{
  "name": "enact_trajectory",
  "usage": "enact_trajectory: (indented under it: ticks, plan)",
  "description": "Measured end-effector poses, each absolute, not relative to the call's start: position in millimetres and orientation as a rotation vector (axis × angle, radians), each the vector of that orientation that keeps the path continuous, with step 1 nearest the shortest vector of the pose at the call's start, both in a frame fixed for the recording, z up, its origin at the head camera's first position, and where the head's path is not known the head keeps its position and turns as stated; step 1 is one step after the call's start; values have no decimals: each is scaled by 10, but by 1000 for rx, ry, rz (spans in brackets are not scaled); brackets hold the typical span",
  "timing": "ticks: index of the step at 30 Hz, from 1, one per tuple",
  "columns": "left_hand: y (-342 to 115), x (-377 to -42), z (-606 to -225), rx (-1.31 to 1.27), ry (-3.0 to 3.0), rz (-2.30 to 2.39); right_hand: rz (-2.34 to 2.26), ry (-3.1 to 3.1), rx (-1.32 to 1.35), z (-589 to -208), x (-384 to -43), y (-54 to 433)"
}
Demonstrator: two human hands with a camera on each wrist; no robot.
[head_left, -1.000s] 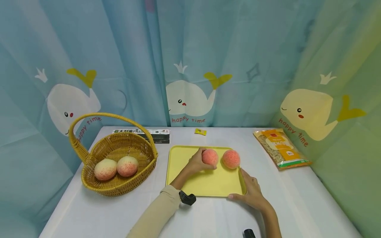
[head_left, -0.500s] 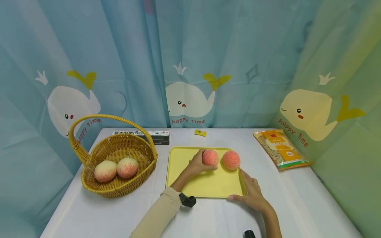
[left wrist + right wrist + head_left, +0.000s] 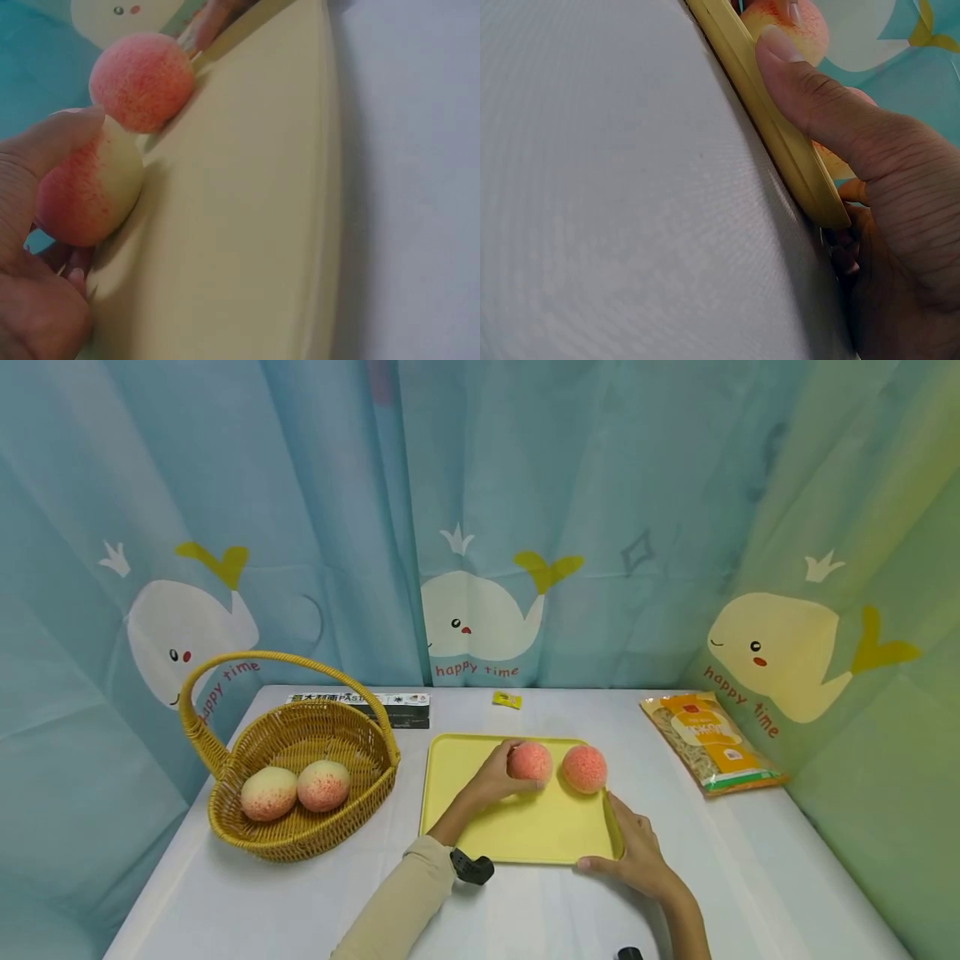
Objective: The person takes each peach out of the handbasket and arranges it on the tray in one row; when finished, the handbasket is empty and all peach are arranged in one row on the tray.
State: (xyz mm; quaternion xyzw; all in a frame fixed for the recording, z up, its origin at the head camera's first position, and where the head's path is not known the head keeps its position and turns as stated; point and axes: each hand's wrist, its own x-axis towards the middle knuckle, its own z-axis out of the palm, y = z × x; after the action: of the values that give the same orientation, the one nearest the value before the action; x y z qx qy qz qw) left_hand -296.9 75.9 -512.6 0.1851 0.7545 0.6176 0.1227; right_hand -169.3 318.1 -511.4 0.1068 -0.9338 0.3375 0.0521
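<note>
My left hand [image 3: 493,781] grips a pink peach [image 3: 532,763] at the back middle of the yellow tray [image 3: 525,835]. In the left wrist view, the thumb lies over the top of this peach [image 3: 97,187] and fingertips show beneath it; it sits on or just above the tray. A second peach [image 3: 585,769] lies just right of it, near the tray's right edge. My right hand [image 3: 636,858] holds the tray's front right corner. The right wrist view shows its thumb on the tray rim [image 3: 772,127], with the other fingers partly hidden around the corner.
A wicker basket [image 3: 322,835] with a tall handle stands on the left, holding two paler peaches [image 3: 296,789]. Behind it lies a black-and-white pasta box [image 3: 408,710]. A small yellow packet [image 3: 507,700] sits behind the tray; an orange food bag [image 3: 712,743] lies at right.
Both hands keep their grips on the peach and the tray. The head view has tilted slightly, so the whole scene sits a little lower in it.
</note>
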Motion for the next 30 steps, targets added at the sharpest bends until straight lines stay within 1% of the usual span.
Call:
enact_trajectory:
  ticks: [13,30]
  plan:
    - [858,-2935,-5115,499,2474,1645,1043,-2882,274,-5132,-1690,3195]
    - [905,-2950,-5160,466,2496,1647,1038,-2842,308,-5158,-1706,3188]
